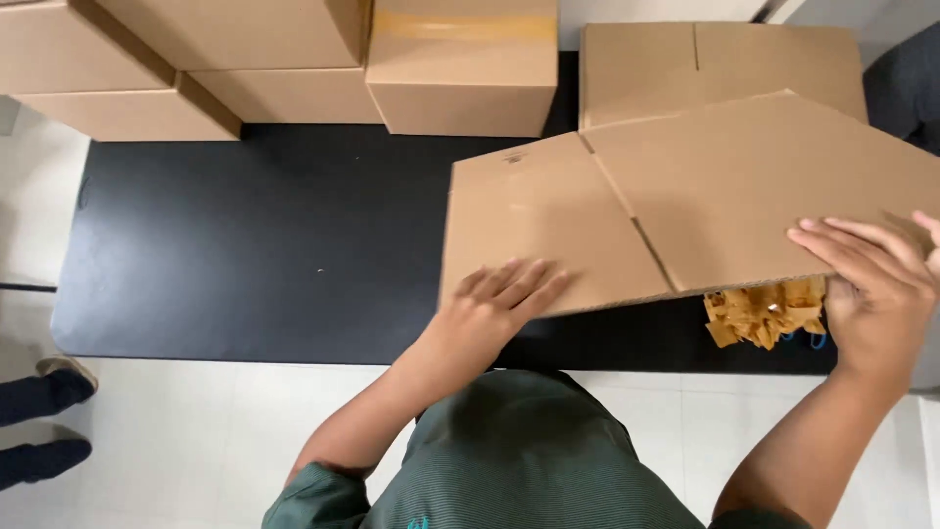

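A flattened brown cardboard box [685,196] lies tilted over the right half of the black table [255,245]. My left hand [494,304] presses flat on its near left flap, fingers spread. At the box's near right edge is my right hand [876,284], whose fingers curl over the top of the panel and grip it. A crumpled wad of tan tape scraps [764,312] lies just under that edge, beside my right hand.
Several closed cardboard boxes [460,69] are stacked along the table's far side. Another flat carton [715,59] lies at the back right. Someone's dark shoes [44,421] stand on the white floor at the left.
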